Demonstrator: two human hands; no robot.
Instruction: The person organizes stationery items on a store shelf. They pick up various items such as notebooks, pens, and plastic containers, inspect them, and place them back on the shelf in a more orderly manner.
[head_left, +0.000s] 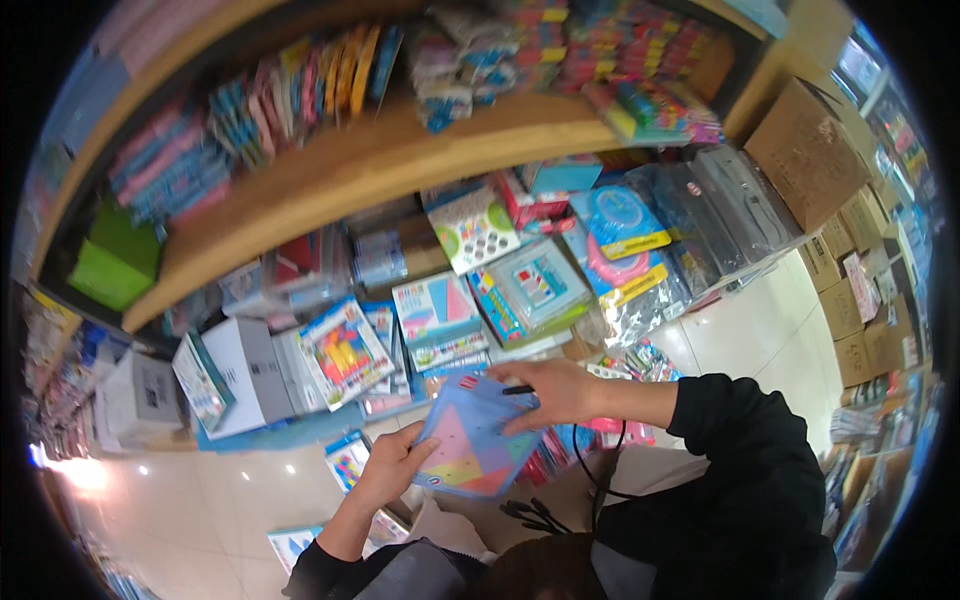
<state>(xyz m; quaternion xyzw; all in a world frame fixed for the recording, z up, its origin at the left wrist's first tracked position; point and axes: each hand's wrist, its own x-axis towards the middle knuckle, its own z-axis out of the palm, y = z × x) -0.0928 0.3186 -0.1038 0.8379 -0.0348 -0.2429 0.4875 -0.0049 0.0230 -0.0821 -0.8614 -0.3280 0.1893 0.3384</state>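
A flat blue package (480, 442) with a coloured triangle pattern is held before me. My left hand (394, 465) grips its lower left edge, thumb on top. My right hand (551, 394) is at its upper right side, with a short black object (517, 390) between its fingers; the thumb rests near the package's right edge. Just beyond the package lie a boxed set with a pink and blue cover (439, 307) and a boxed toy with a yellow and red picture (346, 352).
A wooden shelf (390, 169) packed with wrapped goods runs above the lower display. Clear plastic cases (536, 281) and blue and pink packs (622, 217) lie on the display. Cardboard boxes (810, 150) stand at right. Black cables (536, 516) hang near my body, and more boxes (296, 544) lie low at left.
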